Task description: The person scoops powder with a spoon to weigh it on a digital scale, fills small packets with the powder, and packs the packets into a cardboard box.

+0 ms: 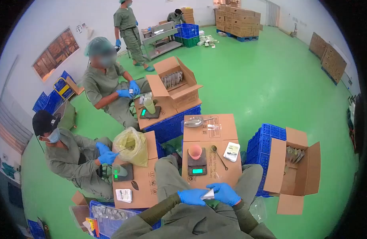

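This looks like an industrial packing room, with stacked cartons (238, 20) at upper right, a digital scale (197, 170) below centre and masked, gloved workers (103, 81) at left.

Left hand (192, 196) sits curled, right hand (226, 194) close beside it, fingers (214, 186) bent, both sleeved forearms (161, 208) angled inward, low and central!

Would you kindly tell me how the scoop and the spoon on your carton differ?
The scoop is broad and bright silver; the spoon is slim and darker. The scoop lies crosswise at the far end, while the spoon lies nearer, slanting lengthwise. Both rest on the carton.
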A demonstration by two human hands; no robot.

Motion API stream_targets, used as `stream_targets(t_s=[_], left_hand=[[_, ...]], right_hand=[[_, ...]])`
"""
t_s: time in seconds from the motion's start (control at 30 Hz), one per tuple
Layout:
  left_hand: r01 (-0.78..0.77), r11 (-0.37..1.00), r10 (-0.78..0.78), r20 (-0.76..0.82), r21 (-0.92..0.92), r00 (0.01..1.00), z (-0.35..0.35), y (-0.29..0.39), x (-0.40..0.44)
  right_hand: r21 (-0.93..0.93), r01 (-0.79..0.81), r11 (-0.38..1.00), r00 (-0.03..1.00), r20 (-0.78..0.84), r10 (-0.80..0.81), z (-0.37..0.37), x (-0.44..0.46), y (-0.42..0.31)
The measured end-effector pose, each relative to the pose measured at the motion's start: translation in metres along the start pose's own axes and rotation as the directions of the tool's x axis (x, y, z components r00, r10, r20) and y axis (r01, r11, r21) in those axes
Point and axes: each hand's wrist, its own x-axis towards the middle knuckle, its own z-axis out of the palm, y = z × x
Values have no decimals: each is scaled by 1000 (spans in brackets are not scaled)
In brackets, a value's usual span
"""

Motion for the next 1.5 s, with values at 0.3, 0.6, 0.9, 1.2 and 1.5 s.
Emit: stream_targets(t_s=[0.3, 0.6, 0.9, 1.2, 1.5], left_hand=[[8, 1000, -7, 23, -20, 1000, -2, 8, 4], [-129, 992, 129, -71, 11, 989, 9, -8, -3], [-96, 995, 95, -31, -24, 995, 13, -17, -7], [-102, 989, 96, -60, -106, 994, 15, 6, -10], [-32, 999, 40, -262, 33, 964, 21, 14, -8]], right_hand=[[64, 53, 997, 997, 53, -57, -6, -9, -6], [-19, 335, 942, 936, 124, -330, 9, 0, 2], [-13, 263, 965, 915, 320, -245, 1, 2, -17], [-21, 145, 989, 953, 272, -134, -1, -5, -8], [-32, 135, 990, 973, 191, -126, -6, -9, -9]])
